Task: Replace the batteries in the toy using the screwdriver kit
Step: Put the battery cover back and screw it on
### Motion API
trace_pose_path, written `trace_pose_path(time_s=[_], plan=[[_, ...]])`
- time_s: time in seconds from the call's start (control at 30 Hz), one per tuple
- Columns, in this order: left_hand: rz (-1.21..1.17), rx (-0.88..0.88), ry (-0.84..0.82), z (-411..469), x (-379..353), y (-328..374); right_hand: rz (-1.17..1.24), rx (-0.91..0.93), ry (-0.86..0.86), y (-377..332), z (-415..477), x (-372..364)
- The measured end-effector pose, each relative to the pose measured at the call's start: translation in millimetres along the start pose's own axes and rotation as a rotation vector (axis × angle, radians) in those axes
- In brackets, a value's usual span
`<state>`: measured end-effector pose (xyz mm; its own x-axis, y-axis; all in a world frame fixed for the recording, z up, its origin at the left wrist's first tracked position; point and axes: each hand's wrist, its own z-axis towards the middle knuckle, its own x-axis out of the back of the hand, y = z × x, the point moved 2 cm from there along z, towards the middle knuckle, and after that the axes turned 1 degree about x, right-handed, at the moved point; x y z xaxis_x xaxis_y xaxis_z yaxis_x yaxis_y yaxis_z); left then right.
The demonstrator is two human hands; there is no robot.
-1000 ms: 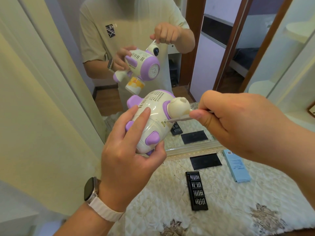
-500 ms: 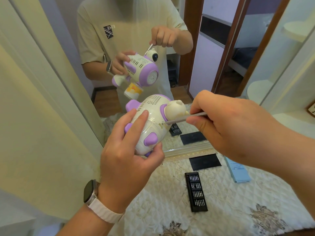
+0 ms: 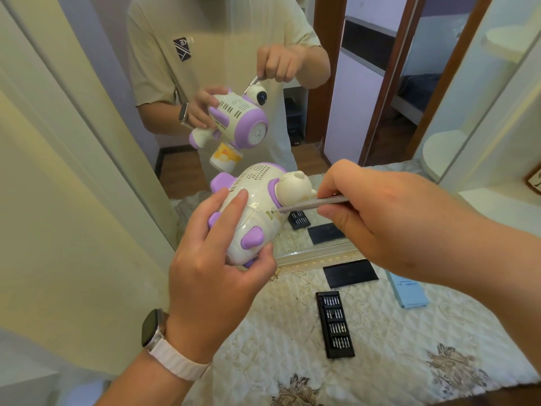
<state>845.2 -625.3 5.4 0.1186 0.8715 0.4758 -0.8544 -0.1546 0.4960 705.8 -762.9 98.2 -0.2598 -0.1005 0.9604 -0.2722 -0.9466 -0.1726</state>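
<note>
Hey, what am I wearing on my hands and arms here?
Both hands are bare: no gloves, no rings in view. The left hand has a watch at the wrist, dark rectangular face, white band. The right hand and forearm wear nothing. The mirror shows short beige sleeves.

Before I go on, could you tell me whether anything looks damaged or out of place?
Nothing is clearly wrong. The toy shows yellowish marks near the tip of the screwdriver, perhaps residue or cracks; I cannot tell. The bit tray lies flat.
</note>
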Motion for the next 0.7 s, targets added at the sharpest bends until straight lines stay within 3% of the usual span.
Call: trace_pose_path(time_s=[0.17, 0.3, 0.5, 0.7], plan=[[-0.018, 0.013, -0.027, -6, -8, 0, -0.097, -0.011, -0.013, 14, 0, -9], [-0.028, 0.046, -0.058, -11, -18, 1, 0.001, -0.041, -0.023, 32, -5, -21], [-0.056, 0.171, -0.128, -44, -46, -13, 0.547, -0.282, 0.085, 70, -33, -59], [0.025, 0.38, -0.288, -129, -91, -49, 1.202, -0.67, -0.118, 96, -71, -142]])
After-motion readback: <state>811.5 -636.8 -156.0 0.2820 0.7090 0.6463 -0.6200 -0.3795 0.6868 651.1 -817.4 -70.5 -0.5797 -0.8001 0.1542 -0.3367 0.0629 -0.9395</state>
